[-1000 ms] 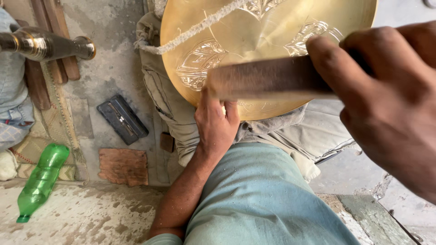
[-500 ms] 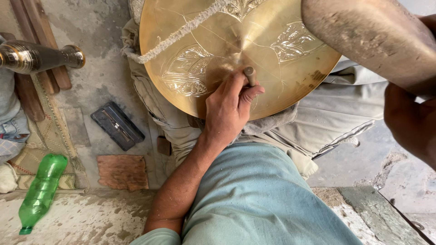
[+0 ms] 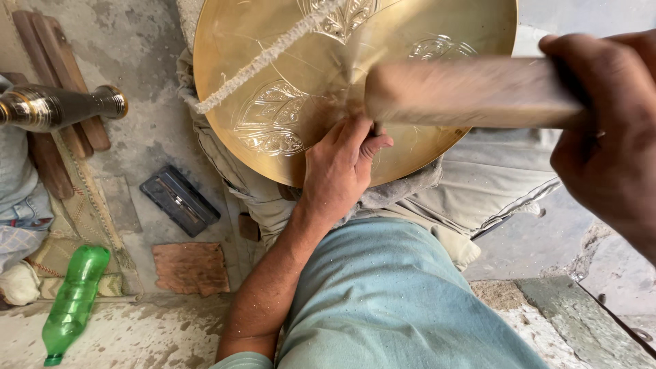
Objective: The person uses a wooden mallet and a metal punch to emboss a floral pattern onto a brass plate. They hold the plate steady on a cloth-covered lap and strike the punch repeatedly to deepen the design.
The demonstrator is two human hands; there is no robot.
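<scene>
The left hand [image 3: 339,171] pinches what seems a thin metal punch [image 3: 375,128] (mostly hidden) upright on the round engraved brass plate [image 3: 273,82] across the lap, while the right hand [image 3: 608,130], fist closed, holds a blurred wooden mallet [image 3: 465,92] lengthwise just above it.

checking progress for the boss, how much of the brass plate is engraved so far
Done: leaf motifs show on the left and top of the brass plate. In hand: the left hand steadies a small punch on the plate near its middle while the right hand swings a blurred wooden mallet. Left: the plain lower right area.
</scene>
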